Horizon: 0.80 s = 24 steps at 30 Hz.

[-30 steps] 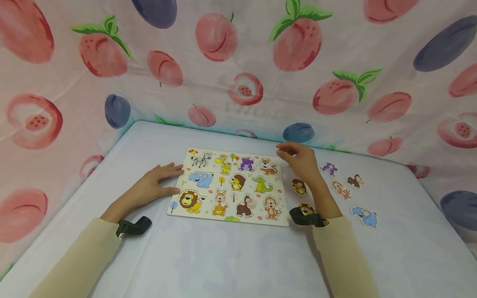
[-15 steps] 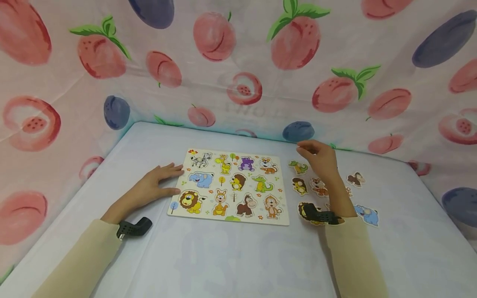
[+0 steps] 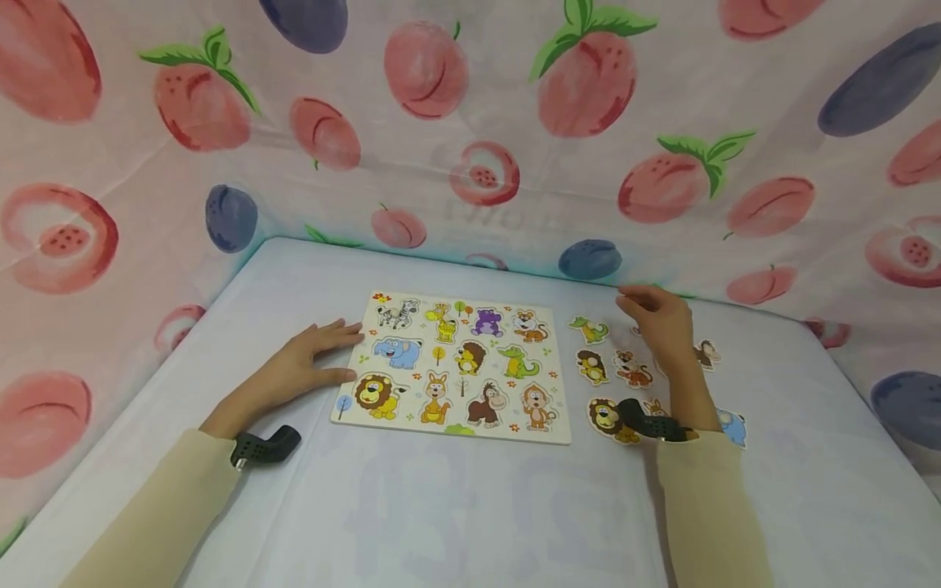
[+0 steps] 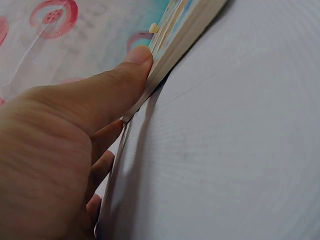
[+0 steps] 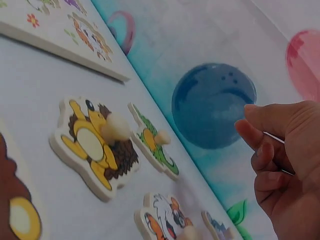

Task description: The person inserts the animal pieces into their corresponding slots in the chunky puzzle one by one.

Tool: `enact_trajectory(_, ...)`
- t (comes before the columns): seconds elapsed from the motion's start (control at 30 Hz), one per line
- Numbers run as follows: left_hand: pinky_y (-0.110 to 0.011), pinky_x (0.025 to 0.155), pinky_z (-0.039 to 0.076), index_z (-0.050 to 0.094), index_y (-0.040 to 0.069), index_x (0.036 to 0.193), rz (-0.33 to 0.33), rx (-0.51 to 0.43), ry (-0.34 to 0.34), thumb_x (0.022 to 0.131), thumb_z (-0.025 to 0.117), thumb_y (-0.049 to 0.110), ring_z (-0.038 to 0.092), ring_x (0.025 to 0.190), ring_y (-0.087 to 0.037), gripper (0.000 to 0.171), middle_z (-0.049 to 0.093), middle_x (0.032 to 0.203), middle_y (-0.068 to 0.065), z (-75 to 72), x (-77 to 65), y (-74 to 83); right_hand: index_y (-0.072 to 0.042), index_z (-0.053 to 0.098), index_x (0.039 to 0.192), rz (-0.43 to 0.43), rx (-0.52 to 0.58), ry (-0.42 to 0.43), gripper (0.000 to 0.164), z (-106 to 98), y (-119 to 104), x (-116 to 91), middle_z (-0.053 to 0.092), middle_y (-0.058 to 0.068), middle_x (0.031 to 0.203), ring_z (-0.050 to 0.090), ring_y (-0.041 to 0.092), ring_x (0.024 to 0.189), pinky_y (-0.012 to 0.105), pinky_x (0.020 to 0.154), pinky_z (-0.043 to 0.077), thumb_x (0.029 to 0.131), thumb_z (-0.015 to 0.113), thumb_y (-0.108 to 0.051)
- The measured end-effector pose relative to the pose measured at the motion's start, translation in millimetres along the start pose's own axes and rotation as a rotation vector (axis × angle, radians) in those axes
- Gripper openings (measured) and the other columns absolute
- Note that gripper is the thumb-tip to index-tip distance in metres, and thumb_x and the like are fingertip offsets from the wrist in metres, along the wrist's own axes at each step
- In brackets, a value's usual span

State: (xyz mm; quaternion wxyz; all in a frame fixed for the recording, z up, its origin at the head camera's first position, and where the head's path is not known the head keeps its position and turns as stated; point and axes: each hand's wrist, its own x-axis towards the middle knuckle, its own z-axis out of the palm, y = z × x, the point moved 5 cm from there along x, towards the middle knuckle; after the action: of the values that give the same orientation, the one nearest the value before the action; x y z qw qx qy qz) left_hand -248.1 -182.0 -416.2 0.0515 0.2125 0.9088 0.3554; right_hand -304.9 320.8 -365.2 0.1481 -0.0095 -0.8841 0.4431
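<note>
Two beige sleeves (image 3: pixel 158 498) nearest | lion piece (image 3: pixel 603 415) on white table (image 3: pixel 456 510), right of puzzle board (image 3: pixel 559 429) | hedgehog piece (image 3: pixel 590 369) behind it | my left hand (image 3: pixel 309 359) touches board's left edge, fingers relaxed | my right hand (image 3: pixel 662 328) hovers over animal pieces (image 3: pixel 628 371), fingers loosely curled, empty | fruit-print cloth (image 3: pixel 507 90) at back
</note>
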Motion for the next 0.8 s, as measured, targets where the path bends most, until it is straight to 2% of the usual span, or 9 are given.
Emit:
enact_trajectory(0.13,-0.050,0.116,0.003,0.051,0.008,0.139,0.002,-0.008,-0.003,0.083,0.073,0.038,0.018,0.143,-0.029,0.067,0.038,0.150,-0.005,0.0,0.0,-0.3,-0.005,0.067,0.119,0.020,-0.006,0.018,0.041,-4.4,7.0,0.4,0.068,0.000,0.098,0.058,0.003,0.083,0.016,0.062,0.047,0.091,0.066,-0.035)
enact_trajectory(0.23,-0.050,0.116,0.003,0.051,0.008,0.138,0.000,-0.016,-0.001,0.083,0.074,0.038,0.018,0.143,-0.029,0.067,0.038,0.150,-0.004,-0.2,-0.4,-0.2,-0.005,0.067,0.119,0.039,-0.027,0.024,0.041,-7.0,11.6,0.2,0.068,0.003,0.102,0.059,0.000,0.085,0.014,0.063,0.047,0.092,0.065,-0.035)
enact_trajectory(0.4,-0.050,0.116,0.003,0.051,0.007,0.138,0.010,-0.012,0.001,0.083,0.074,0.036,0.019,0.143,-0.030,0.066,0.039,0.150,-0.005,-0.3,0.1,0.6,-0.008,0.065,0.122,0.116,-0.076,0.033,0.041,-10.1,20.1,-2.2,0.063,0.010,0.114,0.056,0.009,0.090,0.016,0.065,0.046,0.093,0.062,-0.037)
enact_trajectory(0.5,-0.050,0.116,0.003,0.052,0.007,0.138,0.013,-0.011,0.001,0.083,0.074,0.036,0.019,0.143,-0.030,0.066,0.038,0.150,-0.005,-0.4,0.6,1.4,-0.009,0.065,0.123,0.180,-0.085,0.043,0.041,-12.1,26.6,-4.1,0.061,0.010,0.114,0.051,0.015,0.088,0.018,0.058,0.042,0.093,0.061,-0.037)
enact_trajectory(0.6,-0.050,0.116,0.003,0.052,0.007,0.138,0.016,-0.005,0.001,0.083,0.074,0.035,0.019,0.143,-0.030,0.065,0.039,0.149,-0.005,-0.4,0.8,1.6,-0.009,0.065,0.123,0.207,-0.095,0.048,0.041,-14.0,33.5,-5.4,0.060,0.010,0.112,0.048,0.017,0.086,0.020,0.054,0.040,0.093,0.061,-0.036)
enact_trajectory(0.8,-0.051,0.116,0.004,0.052,0.007,0.138,0.023,0.000,0.000,0.083,0.074,0.035,0.020,0.143,-0.030,0.066,0.038,0.149,-0.005,-1.0,0.6,1.0,-0.009,0.065,0.123,0.232,-0.125,0.061,0.041,-17.2,50.0,-5.7,0.062,0.010,0.116,0.046,0.017,0.088,0.022,0.061,0.039,0.094,0.060,-0.037)
